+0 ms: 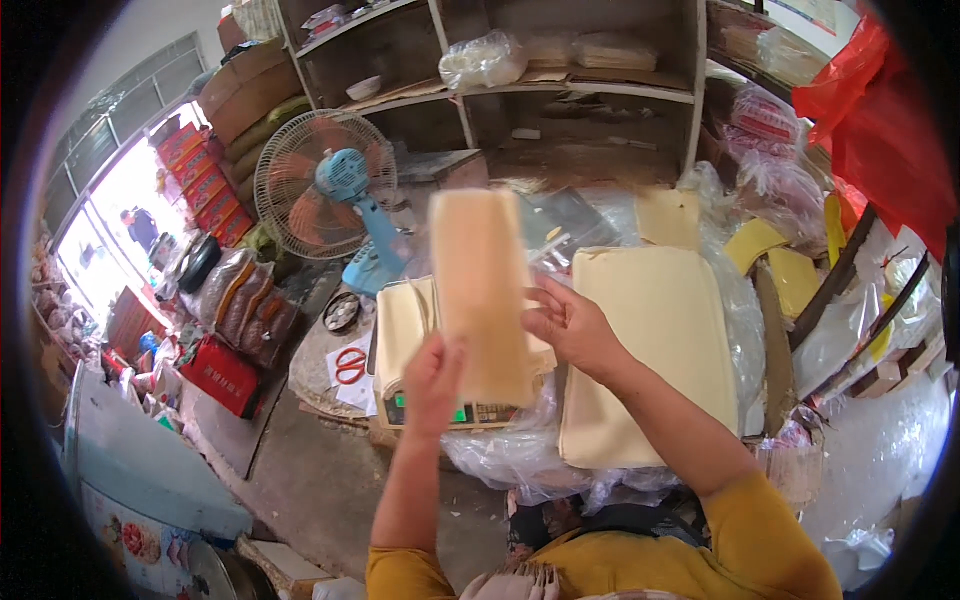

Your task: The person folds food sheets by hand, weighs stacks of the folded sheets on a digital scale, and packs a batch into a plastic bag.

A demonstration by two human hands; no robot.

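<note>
My left hand (435,382) grips the lower left edge of a folded bundle of thin tan sheets (480,292), held upright and blurred. At its right edge is my right hand (566,322), fingers curled and apart; whether they pinch the edge is unclear. Behind the bundle, folded cream sheets (401,337) lie on a digital scale (491,414) with green displays, partly hidden. To the right, a large stack of flat cream sheets (649,352) rests on clear plastic film (502,457).
Red-handled scissors (350,366) lie on paper at the left, near a small dark bowl (343,313). A blue electric fan (341,176) stands behind. Shelves (585,90) line the back. A red plastic bag (885,142) hangs at the right. A person (140,227) is outside.
</note>
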